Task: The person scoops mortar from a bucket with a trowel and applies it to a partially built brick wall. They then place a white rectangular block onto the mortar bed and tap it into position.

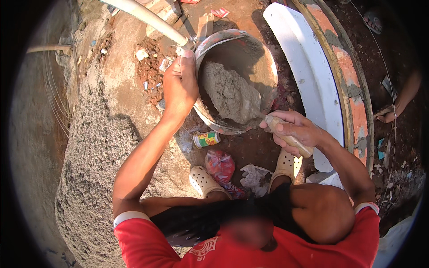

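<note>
A round bucket (273,67) with a mortar-smeared rim stands in front of me, with grey wet mortar (225,89) inside. My left hand (181,82) is closed at the bucket's left rim, thumb on top; its fingertips are partly hidden. In my right hand (290,129) is the wooden handle of a trowel (295,142), gripped at the bucket's lower right edge. The trowel's blade reaches over the rim into the bucket and is coated with mortar.
A pale pipe (147,18) ends beside my left thumb. On the right lie a long white block (304,76) and a brick course (351,85); another person's hand (388,115) shows beyond. A cup (207,139) and red plastic bag (219,166) lie near my feet.
</note>
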{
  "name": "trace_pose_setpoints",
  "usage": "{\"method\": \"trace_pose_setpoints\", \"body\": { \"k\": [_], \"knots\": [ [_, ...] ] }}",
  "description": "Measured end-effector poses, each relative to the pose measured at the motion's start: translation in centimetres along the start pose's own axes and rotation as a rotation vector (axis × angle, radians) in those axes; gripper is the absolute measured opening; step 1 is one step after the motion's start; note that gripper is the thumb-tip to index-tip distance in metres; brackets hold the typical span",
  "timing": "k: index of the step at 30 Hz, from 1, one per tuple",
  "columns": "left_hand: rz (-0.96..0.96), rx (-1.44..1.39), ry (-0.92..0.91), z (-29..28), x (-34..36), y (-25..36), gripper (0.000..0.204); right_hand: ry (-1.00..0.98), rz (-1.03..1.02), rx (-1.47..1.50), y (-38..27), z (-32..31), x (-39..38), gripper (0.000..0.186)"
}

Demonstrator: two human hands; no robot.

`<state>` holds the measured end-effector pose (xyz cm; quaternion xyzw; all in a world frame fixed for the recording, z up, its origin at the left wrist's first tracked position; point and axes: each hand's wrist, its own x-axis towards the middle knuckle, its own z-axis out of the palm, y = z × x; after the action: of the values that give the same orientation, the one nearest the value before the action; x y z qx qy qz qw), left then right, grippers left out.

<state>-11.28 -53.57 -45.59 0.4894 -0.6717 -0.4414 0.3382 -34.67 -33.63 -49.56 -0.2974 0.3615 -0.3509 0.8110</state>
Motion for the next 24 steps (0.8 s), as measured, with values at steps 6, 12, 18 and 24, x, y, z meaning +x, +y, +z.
{"method": "trace_pose_setpoints", "body": {
  "k": [6, 12, 18, 24],
  "knots": [
    [-0.069, -0.001, 0.009, -0.8, 1.2, -0.6, 0.043, 0.223, -0.128, 0.075, -2.6, -2.5, -6.2, 0.055],
    [-0.031, 0.020, -0.001, -0.9, 1.0, -0.9, 0.039, 0.533, -0.346, 0.094, -8.4, -9.1, -8.8, 0.043],
    [-0.022, 0.029, -0.046, -1.2, 0.6, -0.8, 0.030, 0.910, -0.427, -0.441, -15.7, -22.0, -5.2, 0.034],
    [-0.028, 0.076, 0.000, -1.0, 1.2, -1.0, 0.039, 1.366, -0.275, -1.441, -18.1, -29.6, 2.9, 0.046]
  ]
}}
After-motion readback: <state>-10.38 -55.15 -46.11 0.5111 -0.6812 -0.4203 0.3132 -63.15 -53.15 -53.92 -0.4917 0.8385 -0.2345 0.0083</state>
